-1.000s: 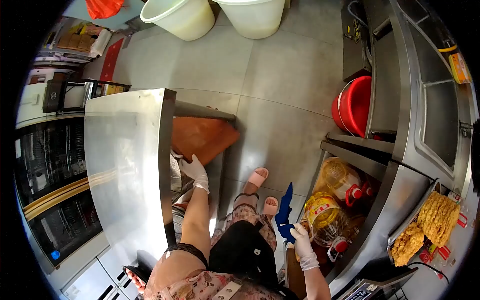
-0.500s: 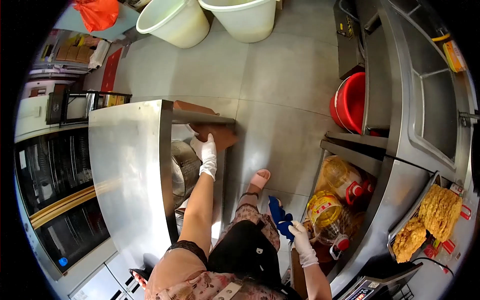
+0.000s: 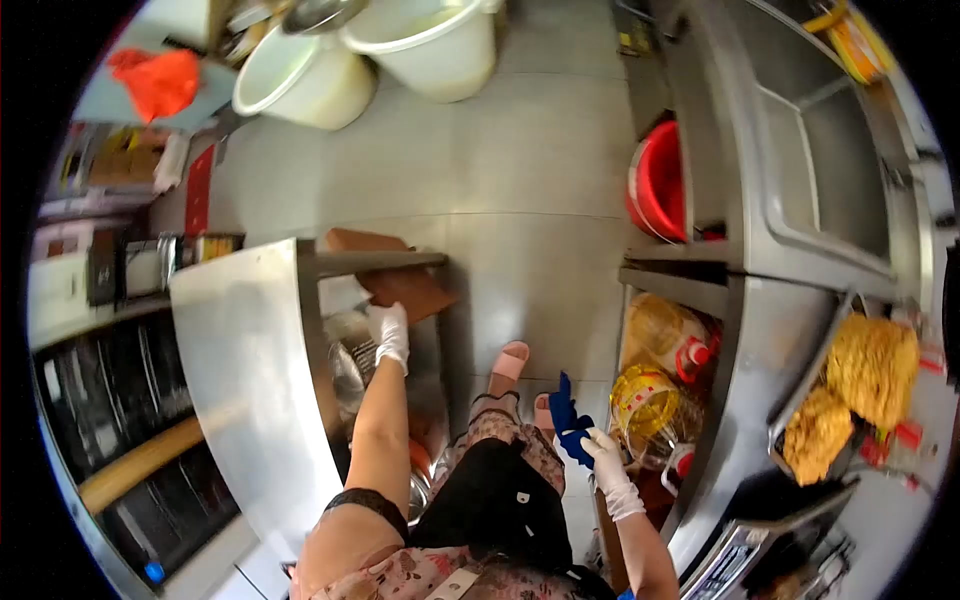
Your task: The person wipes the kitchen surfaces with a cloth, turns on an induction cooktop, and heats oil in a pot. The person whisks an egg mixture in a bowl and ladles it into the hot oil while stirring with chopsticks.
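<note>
My left hand [image 3: 390, 335], in a white glove, reaches under the steel table [image 3: 245, 350] on the left. Its fingers are closed at the near edge of a brown cardboard flap [image 3: 418, 292]; the fingertips are partly hidden. Beside that wrist sits a perforated metal basket [image 3: 348, 368] on the lower shelf. On the right, my right hand [image 3: 612, 470], also white-gloved, grips a dark blue glove [image 3: 570, 425] that sticks up past the fingers. Close to it are large clear plastic oil bottles [image 3: 645, 400] with red caps, on the lower shelf of the right counter.
Two white buckets [image 3: 310, 95] stand on the tiled floor [image 3: 520, 170] ahead. A red bucket [image 3: 657, 185] is under the sink side at right. Fried food [image 3: 872, 375] lies in a tray on the right counter. An oven [image 3: 115, 390] is at far left.
The view has shifted, so the buckets and counters sit differently in frame. My left hand stays at the cardboard flap, which has swung slightly. My right hand still holds the blue glove.
</note>
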The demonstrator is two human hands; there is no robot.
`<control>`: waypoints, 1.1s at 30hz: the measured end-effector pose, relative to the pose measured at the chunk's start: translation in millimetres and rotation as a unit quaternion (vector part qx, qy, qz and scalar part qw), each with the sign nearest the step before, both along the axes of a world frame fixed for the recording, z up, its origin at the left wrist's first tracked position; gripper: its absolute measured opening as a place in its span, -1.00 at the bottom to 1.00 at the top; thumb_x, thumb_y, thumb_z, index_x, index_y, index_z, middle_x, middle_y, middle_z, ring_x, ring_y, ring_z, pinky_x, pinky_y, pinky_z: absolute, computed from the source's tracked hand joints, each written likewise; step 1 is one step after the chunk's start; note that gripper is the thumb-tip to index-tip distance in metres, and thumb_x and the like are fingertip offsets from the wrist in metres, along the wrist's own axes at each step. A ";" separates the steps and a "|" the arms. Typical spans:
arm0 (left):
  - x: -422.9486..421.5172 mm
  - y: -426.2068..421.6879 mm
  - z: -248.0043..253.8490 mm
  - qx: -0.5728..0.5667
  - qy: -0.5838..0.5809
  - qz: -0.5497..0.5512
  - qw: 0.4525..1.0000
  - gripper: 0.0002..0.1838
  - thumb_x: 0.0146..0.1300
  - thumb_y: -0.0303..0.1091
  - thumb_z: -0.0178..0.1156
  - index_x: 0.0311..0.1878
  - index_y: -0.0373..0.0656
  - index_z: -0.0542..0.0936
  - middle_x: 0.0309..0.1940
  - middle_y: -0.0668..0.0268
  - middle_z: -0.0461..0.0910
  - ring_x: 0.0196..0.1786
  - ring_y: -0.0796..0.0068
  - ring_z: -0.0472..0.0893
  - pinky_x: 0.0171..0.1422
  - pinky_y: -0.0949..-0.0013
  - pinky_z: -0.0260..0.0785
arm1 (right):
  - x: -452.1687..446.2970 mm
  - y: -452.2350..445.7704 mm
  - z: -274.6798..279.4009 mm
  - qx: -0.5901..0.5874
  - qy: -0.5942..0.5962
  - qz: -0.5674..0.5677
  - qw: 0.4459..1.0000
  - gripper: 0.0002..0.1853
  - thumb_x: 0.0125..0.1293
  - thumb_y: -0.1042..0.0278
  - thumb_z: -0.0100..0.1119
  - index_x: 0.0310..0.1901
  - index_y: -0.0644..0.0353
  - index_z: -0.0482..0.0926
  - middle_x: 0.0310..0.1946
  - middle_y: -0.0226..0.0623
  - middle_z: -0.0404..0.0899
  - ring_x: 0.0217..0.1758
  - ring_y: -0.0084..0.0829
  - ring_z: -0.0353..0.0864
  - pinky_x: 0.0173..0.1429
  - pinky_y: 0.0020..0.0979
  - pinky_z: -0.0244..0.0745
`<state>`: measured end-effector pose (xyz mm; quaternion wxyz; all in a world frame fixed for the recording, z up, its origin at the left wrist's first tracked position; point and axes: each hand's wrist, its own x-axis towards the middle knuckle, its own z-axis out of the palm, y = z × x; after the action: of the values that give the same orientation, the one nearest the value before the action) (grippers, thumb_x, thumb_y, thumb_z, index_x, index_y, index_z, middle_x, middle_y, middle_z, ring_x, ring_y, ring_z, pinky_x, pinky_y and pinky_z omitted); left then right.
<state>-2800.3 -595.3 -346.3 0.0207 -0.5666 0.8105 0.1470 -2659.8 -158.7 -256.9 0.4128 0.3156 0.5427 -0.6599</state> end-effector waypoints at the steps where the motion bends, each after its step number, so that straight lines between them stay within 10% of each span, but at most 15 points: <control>1: 3.0 -2.9 0.8 0.014 0.060 -0.047 0.997 -0.47 -0.03 -0.30 0.24 -0.05 -0.54 0.45 -0.14 -0.23 0.56 -0.02 -0.14 0.55 0.12 0.12 0.39 | 0.1 -0.4 2.5 -0.015 0.001 -0.018 1.000 -0.86 0.34 0.42 0.03 -0.14 0.25 0.52 -0.27 -0.49 0.52 -0.23 -0.65 0.44 -0.07 -0.60 0.35; 7: 20.9 -56.1 -68.9 0.017 -0.033 -0.134 0.990 -0.31 -0.06 0.09 0.40 -0.22 -0.52 0.58 -0.32 -0.04 0.65 -0.22 0.09 0.64 -0.04 0.21 0.46 | -9.2 5.7 69.7 -0.043 0.047 -0.026 0.998 -0.77 0.34 0.38 0.05 -0.03 0.30 0.49 -0.18 -0.41 0.51 -0.07 -0.60 0.43 0.04 -0.54 0.36; 11: 6.5 21.2 46.8 0.148 0.004 -0.177 0.973 -0.31 0.01 0.07 0.35 -0.23 -0.58 0.56 -0.25 -0.15 0.62 -0.12 0.02 0.63 0.03 0.17 0.45 | -5.0 28.9 137.0 -0.050 0.071 -0.078 0.993 -0.77 0.34 0.39 0.05 -0.03 0.31 0.49 -0.05 -0.41 0.43 -0.01 -0.60 0.41 0.12 -0.55 0.31; 14: 5.0 61.0 68.8 0.027 -0.021 -0.176 0.984 -0.12 0.02 0.13 0.34 -0.04 -0.69 0.38 -0.16 -0.26 0.55 -0.10 -0.09 0.60 0.02 0.09 0.50 | 23.6 50.7 195.4 -0.031 0.084 -0.106 0.990 -0.78 0.33 0.38 0.06 -0.06 0.29 0.49 0.01 -0.42 0.39 -0.01 -0.60 0.41 0.12 -0.55 0.30; 17: 12.4 111.9 87.0 -0.023 -0.012 -0.401 0.916 -0.22 0.15 0.05 0.25 0.09 -0.58 0.36 0.01 -0.22 0.47 0.06 -0.06 0.53 0.16 0.12 0.41 | 84.6 72.8 223.4 0.001 0.098 -0.177 0.979 -0.79 0.35 0.29 0.07 -0.06 0.15 0.51 -0.24 -0.47 0.53 -0.16 -0.63 0.49 -0.05 -0.54 0.39; 20: 17.1 167.0 100.8 0.210 0.011 -0.558 0.803 -0.32 0.23 -0.12 0.21 0.21 -0.51 0.32 0.09 -0.16 0.45 0.15 0.02 0.47 0.27 0.17 0.28 | 169.7 100.5 232.5 0.108 0.157 -0.274 0.943 -0.68 0.31 0.31 0.10 0.03 0.28 0.48 -0.16 -0.34 0.56 -0.07 -0.50 0.53 0.04 -0.46 0.43; 29: 46.9 387.7 252.4 0.432 0.039 -0.689 0.580 -0.73 0.33 -0.40 0.10 0.04 -0.31 0.51 -0.14 0.13 0.61 -0.10 0.41 0.59 0.07 0.41 0.40 | 296.6 164.0 290.6 0.167 0.210 -0.686 0.676 -0.91 0.36 0.42 0.06 -0.18 0.20 0.50 -0.53 -0.41 0.51 -0.51 -0.57 0.48 -0.39 -0.49 0.45; 31: 55.6 426.3 267.3 0.449 0.054 -0.704 0.548 -0.75 0.34 -0.45 0.09 0.04 -0.32 0.51 -0.16 0.22 0.59 -0.12 0.51 0.56 0.05 0.46 0.40 | 299.0 161.9 310.1 0.307 0.230 -0.671 0.635 -0.92 0.38 0.45 0.03 -0.15 0.19 0.48 -0.48 -0.45 0.51 -0.46 -0.60 0.48 -0.32 -0.55 0.45; 33: 63.3 457.7 281.0 0.503 0.047 -0.719 0.477 -0.75 0.37 -0.41 0.07 0.04 -0.31 0.52 -0.12 0.25 0.59 -0.08 0.53 0.53 0.08 0.46 0.37 | 298.0 162.5 297.5 0.537 0.266 -0.575 0.557 -0.75 0.35 0.46 0.03 0.03 0.31 0.41 0.03 -0.18 0.51 0.09 -0.33 0.48 0.23 -0.41 0.33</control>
<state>-2737.1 -137.6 -65.3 0.3624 0.3304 0.7208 0.4899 -2361.8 3.8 40.6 -0.4639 0.5336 0.5849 -0.3973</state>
